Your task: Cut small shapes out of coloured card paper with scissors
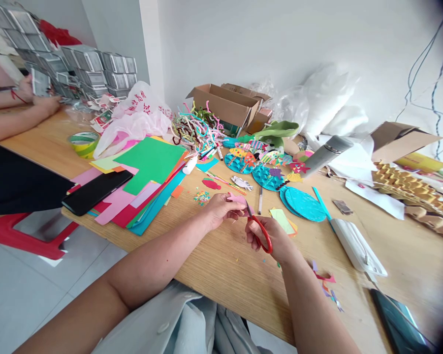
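My left hand (221,210) pinches a small piece of pink paper (237,198) above the wooden table. In my right hand (266,236) are red-handled scissors (264,235), their blades at the right side of the pink paper. Just beyond my left hand lie a dark pink fish cutout (211,184), a white fish cutout (242,183) and a small heap of colourful paper bits (202,197). A pen (260,200) lies behind the scissors. Light green and orange paper slips (283,221) sit to the right, close to my right hand.
Coloured paper (151,160) and a black phone (98,191) lie left. Behind are pipe cleaners (197,129), decorated blue discs (268,178) and a grey bottle (327,155). A white power strip (358,246) and another phone (398,322) are right. Another person's hands (46,103) hold a box.
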Demonstrator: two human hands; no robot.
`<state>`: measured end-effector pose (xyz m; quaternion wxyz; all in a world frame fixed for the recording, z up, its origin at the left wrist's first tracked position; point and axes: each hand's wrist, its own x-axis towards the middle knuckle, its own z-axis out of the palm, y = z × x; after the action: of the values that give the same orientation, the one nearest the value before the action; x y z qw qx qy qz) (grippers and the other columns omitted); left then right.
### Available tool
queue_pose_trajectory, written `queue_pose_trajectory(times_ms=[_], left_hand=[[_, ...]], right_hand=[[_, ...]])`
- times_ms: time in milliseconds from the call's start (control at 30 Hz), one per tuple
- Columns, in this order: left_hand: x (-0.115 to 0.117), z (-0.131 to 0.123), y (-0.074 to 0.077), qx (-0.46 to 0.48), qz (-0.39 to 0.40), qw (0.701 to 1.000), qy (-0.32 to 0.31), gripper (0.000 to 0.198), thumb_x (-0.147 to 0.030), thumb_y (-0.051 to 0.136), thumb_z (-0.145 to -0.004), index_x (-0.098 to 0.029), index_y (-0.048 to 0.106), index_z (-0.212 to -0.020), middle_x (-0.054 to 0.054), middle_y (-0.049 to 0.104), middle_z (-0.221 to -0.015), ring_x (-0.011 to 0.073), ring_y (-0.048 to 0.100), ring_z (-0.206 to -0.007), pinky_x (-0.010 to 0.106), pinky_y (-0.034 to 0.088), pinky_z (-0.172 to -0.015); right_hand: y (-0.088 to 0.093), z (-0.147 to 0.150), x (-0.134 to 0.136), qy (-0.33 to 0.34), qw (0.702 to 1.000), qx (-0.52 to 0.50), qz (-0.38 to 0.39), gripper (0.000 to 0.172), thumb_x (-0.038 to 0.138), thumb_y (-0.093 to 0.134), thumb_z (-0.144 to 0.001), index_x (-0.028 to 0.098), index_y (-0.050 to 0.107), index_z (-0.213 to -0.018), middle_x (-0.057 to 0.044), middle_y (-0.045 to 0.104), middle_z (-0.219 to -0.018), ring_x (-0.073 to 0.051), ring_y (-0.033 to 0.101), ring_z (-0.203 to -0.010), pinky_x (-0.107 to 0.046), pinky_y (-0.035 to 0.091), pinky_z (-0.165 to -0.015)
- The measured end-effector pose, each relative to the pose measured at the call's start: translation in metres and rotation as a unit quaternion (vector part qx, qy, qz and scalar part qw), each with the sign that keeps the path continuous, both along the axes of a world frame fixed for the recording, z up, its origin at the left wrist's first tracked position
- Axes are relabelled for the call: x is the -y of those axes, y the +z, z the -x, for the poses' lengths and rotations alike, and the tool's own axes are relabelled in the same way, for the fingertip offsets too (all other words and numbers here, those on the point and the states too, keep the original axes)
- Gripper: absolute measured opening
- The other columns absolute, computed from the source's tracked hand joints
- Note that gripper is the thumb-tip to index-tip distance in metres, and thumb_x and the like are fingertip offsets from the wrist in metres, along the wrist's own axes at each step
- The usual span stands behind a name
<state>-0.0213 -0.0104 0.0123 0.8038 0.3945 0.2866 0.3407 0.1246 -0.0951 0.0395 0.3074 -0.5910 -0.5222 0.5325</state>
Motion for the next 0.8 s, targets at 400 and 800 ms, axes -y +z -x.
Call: queue_pose_trajectory(times_ms=[400, 800], left_hand=[[-0.0015, 0.0004, 0.0036, -0.006, -0.031, 0.996, 0.084, 0.029, -0.027, 0.075, -0.058, -0.014, 0.061, -0.079, 0.0, 0.058, -0.069, 0.007, 0.053, -0.06, 0.019, 0.038, -0.052], [-0.0018, 0.0014, 0.0039, -0.017, -0.035, 0.998, 0.046, 0.019, -0.017, 0.069, -0.056, -0.013, 0.061, -0.073, 0.0, 0.06, -0.065, 0.0065, 0.049, -0.051, 0.02, 0.034, -0.046]], right_hand=[[0.0023, -0.0012, 0.0004, 0.013, 1.0, 0.007, 0.002, 0.046, 0.064, 0.059, -0.071, 0.019, 0.053, -0.062, 0.0, 0.06, -0.053, -0.011, 0.054, -0.039, -0.021, 0.039, -0.037], [-0.0002, -0.003, 0.0017, 0.01, 0.999, -0.03, -0.015, 0.051, 0.068, 0.052, -0.075, 0.017, 0.055, -0.066, 0.001, 0.058, -0.052, -0.009, 0.051, -0.039, -0.02, 0.04, -0.039]])
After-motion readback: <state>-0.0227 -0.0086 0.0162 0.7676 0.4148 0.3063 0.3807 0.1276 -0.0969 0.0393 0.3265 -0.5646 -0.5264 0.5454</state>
